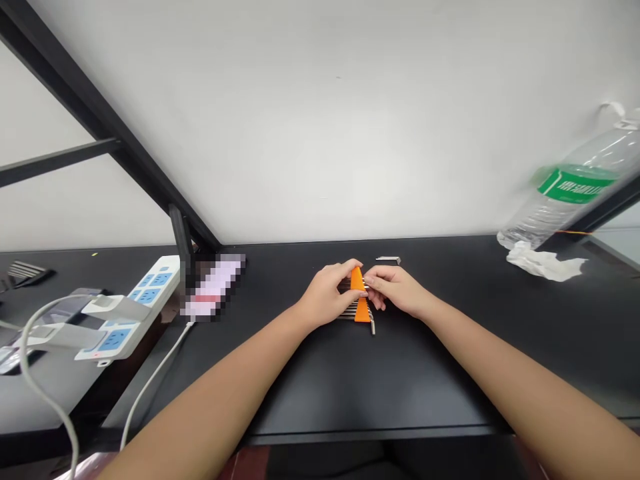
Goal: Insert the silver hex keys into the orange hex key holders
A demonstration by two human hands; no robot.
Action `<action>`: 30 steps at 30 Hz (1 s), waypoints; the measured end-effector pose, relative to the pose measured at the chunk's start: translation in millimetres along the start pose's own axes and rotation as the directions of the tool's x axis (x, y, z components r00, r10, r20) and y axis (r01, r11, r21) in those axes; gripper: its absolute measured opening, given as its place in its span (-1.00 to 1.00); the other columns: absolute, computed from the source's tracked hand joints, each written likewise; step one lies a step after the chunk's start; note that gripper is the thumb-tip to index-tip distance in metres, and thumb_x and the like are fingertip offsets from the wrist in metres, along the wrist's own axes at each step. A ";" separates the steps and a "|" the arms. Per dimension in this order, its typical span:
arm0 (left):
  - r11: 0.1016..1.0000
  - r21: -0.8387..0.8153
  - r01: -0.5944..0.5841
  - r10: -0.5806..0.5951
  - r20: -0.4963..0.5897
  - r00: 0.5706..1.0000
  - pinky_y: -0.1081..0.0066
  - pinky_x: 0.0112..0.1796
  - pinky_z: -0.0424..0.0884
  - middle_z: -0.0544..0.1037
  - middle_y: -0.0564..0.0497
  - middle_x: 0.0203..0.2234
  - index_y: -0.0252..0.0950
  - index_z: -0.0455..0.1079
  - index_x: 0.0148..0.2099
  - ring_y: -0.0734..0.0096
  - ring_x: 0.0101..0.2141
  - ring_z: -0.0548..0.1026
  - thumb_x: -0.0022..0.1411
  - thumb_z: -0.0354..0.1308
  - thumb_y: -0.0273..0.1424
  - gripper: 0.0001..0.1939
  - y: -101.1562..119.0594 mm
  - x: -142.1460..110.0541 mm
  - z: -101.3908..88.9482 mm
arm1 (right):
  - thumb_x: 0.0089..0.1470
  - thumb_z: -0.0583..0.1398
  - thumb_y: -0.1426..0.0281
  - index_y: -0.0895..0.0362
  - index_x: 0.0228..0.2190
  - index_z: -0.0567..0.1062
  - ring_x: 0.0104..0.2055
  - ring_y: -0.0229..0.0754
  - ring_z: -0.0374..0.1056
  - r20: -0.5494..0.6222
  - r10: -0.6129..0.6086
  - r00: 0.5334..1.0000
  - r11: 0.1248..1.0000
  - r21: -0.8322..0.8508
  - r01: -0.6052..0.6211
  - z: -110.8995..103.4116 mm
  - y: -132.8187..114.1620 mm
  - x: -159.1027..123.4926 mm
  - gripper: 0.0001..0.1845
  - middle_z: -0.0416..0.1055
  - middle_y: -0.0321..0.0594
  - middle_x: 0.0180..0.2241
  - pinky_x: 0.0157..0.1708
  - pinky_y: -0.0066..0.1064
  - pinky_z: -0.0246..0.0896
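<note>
An orange hex key holder [359, 307] with several metal hex keys in it is held above the black desk. My left hand [330, 291] grips its edges between thumb and fingers, the key shafts running out beneath the palm. My right hand [397, 290] is closed at the holder's right side, thumb and fingertips pinching a hex key [365, 283] there. Most of that key is hidden by the fingers. The bent end of a larger key [373, 327] sticks out at the holder's lower corner. Behind my right hand, loose hex keys [389, 259] lie on the desk; their number is unclear.
A white power strip [155, 283] with plugged-in chargers stands at the left, beside a blurred-out phone [215, 287] on a white cable [155, 377]. At the right a plastic bottle [565, 187] leans by a crumpled tissue [545, 261]. A white wall [320, 120] rises behind the desk [425, 387].
</note>
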State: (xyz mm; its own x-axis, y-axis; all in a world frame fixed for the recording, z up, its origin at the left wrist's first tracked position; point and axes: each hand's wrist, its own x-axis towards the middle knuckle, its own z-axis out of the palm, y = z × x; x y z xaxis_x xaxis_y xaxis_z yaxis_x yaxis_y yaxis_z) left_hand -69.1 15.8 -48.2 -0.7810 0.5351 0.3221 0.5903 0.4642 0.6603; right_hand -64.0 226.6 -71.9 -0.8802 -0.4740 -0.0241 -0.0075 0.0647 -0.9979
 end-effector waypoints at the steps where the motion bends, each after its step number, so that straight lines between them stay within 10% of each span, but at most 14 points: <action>1: 1.000 0.012 -0.001 0.001 0.009 1.000 0.38 -0.14 0.44 0.56 0.09 -0.30 -0.16 0.37 0.05 0.39 -0.29 0.51 0.27 0.26 -0.28 -0.68 -0.5 0.1 -0.2 | 0.26 0.17 0.06 0.13 -0.32 0.47 -0.55 -0.26 0.33 -0.015 -0.004 1.000 0.999 -0.042 0.003 -1.8 -1.0 -0.2 -0.62 0.40 -0.33 -0.56 -0.54 -0.42 0.24; 4: 0.998 0.062 0.006 -0.007 0.022 1.000 0.36 -0.14 0.43 0.54 0.09 -0.31 -0.15 0.36 0.06 0.37 -0.29 0.50 0.24 0.29 -0.26 -0.64 -2.9 0.6 -0.8 | 0.29 0.15 0.13 0.10 -0.29 0.51 -0.47 -0.24 0.36 -0.146 -0.103 0.984 0.937 -0.347 0.046 -16.0 -2.0 -0.8 -0.69 0.44 -0.29 -0.47 -0.42 -0.37 0.28; 9: 0.988 0.148 0.036 -0.034 -0.015 0.999 0.34 -0.17 0.41 0.54 0.07 -0.32 -0.13 0.38 0.08 0.32 -0.29 0.49 0.22 0.30 -0.23 -0.60 -9.3 1.5 -0.3 | 0.19 0.22 0.35 0.08 -0.20 0.62 -0.32 -0.17 0.40 -0.299 -0.323 0.898 0.564 -0.823 -0.071 -59.8 9.6 -1.0 -0.81 0.46 -0.17 -0.26 -0.25 -0.28 0.32; 22: 0.987 0.150 0.065 -0.060 -0.038 0.997 0.29 -0.11 0.44 0.55 0.06 -0.30 -0.14 0.38 0.10 0.31 -0.28 0.51 0.21 0.30 -0.24 -0.59 -14.6 3.6 -0.3 | 0.25 0.15 0.44 0.08 -0.13 0.62 -0.26 -0.17 0.40 -0.251 -0.310 0.917 0.332 -0.933 -0.143 -67.2 21.6 5.5 -0.75 0.44 -0.14 -0.21 -0.29 -0.35 0.28; 30: 0.979 0.188 0.076 -0.064 -0.066 0.996 0.25 -0.07 0.43 0.56 0.05 -0.29 -0.14 0.40 0.09 0.27 -0.25 0.52 0.18 0.32 -0.23 -0.57 -16.0 3.1 1.9 | 0.03 0.23 0.52 0.13 -0.54 0.47 -0.51 -0.27 0.24 -0.284 -0.190 0.940 0.280 -0.933 -0.225 -56.2 8.4 0.1 -0.86 0.38 -0.18 -0.36 -0.54 -0.40 0.05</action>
State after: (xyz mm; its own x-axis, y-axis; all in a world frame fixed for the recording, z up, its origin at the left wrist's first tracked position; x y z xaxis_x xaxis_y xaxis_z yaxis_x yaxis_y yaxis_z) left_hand -80.6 11.4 -59.0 -0.8291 0.4561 0.3232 0.5572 0.6275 0.5438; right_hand -90.8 276.4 -76.8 -0.9605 -0.2086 0.1841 -0.2468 0.9443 -0.2176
